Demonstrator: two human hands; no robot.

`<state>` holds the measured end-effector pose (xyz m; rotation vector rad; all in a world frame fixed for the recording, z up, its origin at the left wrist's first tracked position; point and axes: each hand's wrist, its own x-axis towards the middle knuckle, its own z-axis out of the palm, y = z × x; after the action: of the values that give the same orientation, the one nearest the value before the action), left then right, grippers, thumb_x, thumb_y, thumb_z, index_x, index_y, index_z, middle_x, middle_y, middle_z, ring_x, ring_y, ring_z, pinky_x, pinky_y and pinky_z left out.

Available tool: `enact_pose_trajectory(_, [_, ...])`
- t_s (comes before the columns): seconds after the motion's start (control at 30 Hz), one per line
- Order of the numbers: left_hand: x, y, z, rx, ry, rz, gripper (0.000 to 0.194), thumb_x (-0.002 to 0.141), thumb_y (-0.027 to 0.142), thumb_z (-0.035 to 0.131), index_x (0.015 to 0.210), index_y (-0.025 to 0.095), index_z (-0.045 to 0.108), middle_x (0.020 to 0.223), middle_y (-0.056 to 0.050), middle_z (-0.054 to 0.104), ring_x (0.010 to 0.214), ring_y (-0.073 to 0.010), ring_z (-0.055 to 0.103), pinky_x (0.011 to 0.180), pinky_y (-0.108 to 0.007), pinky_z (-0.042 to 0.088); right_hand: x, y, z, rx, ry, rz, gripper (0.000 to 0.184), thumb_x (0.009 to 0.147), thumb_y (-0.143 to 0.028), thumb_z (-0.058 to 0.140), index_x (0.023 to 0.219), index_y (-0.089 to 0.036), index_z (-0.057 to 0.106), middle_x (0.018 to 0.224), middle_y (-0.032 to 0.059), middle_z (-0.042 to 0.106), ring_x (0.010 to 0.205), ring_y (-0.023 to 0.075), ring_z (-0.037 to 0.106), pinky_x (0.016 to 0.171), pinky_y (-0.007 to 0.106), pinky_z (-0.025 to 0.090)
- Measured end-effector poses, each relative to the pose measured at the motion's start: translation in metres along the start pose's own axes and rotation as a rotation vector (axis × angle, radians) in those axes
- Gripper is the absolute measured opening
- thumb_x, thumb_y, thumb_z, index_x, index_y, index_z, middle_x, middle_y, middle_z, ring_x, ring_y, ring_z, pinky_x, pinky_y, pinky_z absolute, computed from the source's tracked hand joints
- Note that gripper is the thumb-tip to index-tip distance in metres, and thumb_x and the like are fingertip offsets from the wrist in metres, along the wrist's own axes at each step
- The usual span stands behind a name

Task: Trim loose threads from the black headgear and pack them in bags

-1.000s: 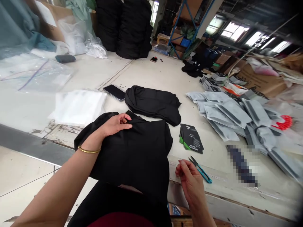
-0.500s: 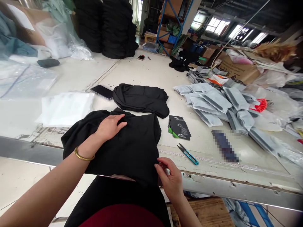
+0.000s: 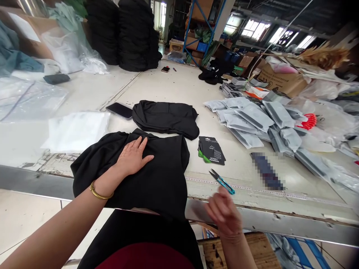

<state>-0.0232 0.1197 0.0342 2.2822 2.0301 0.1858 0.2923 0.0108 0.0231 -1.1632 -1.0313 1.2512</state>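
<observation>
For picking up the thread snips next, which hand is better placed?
Likely the right hand: it is nearer the thread snips, though blur hides whether it is empty. The left hand lies flat on the black cloth.

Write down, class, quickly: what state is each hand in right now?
Left hand: open, pressed palm-down on the black cloth.
Right hand: fingers curled but blurred; whether it holds anything cannot be told.
</observation>
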Motion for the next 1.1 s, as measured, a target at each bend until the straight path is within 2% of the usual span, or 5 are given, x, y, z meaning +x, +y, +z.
enact_pose_trajectory(0.1, [0.006, 0.011, -0.009, 0.007, 0.116, -0.006, 0.063, 0.087, 0.051, 0.043, 0.136, 0.012, 0.041, 0.141, -0.019, 0.039, 0.127, -0.0349, 0.037, 0.104, -0.048, 0.027, -0.002, -0.003, -0.014, 0.233, 0.020, 0.049, 0.051, 0.072, -0.074, 0.047, 0.076, -0.026, 0.060, 0.030, -0.0139, 0.012, 0.024, 0.0057, 0.013, 0.031, 0.020, 0.020])
enact_pose_trajectory(0.23, [0.031, 0.046, -0.018, -0.145, 0.307, 0.081, 0.045, 0.087, 0.043, 0.047, 0.124, 0.017, 0.054, 0.131, -0.013, 0.051, 0.121, -0.0290, 0.045, 0.102, -0.043, 0.032, 0.004, 0.008, 0.009, 0.056, -0.087, 0.188, 0.033, 0.075, -0.051, 0.063, 0.087, -0.021, 0.061, 0.046, -0.0054, 0.049, 0.045, 0.0101, 0.046, 0.050, 0.025, 0.040])
enact_pose_trajectory(0.6, [0.089, 0.087, 0.005, -0.733, 0.177, 0.020, 0.016, 0.083, 0.030, 0.050, 0.087, 0.019, 0.060, 0.087, -0.005, 0.064, 0.083, -0.0213, 0.058, 0.079, -0.034, 0.044, 0.005, 0.021, 0.035, -0.532, -0.176, 0.030, 0.025, 0.084, -0.042, 0.053, 0.091, -0.019, 0.063, 0.068, 0.0017, 0.064, 0.054, 0.0133, 0.056, 0.053, 0.025, 0.046])
enact_pose_trajectory(0.8, [0.066, 0.071, -0.011, -1.704, -0.030, -0.075, 0.017, 0.071, 0.029, 0.063, 0.084, 0.020, 0.058, 0.064, 0.004, 0.054, 0.056, -0.0105, 0.048, 0.054, -0.021, 0.039, 0.026, 0.021, 0.010, -0.754, 0.165, -0.253, 0.027, 0.083, -0.041, 0.055, 0.096, -0.019, 0.064, 0.089, 0.0072, 0.068, 0.076, 0.0190, 0.063, 0.072, 0.032, 0.051])
enact_pose_trajectory(1.1, [0.061, 0.061, 0.005, -1.770, -0.082, 0.010, 0.017, 0.073, 0.027, 0.066, 0.089, 0.020, 0.063, 0.077, 0.001, 0.058, 0.067, -0.0100, 0.050, 0.064, -0.020, 0.039, 0.036, 0.029, -0.060, -1.274, 0.363, -0.556, 0.041, 0.087, -0.048, 0.044, 0.103, -0.014, 0.060, 0.104, 0.0161, 0.064, 0.098, 0.0282, 0.057, 0.085, 0.045, 0.045])
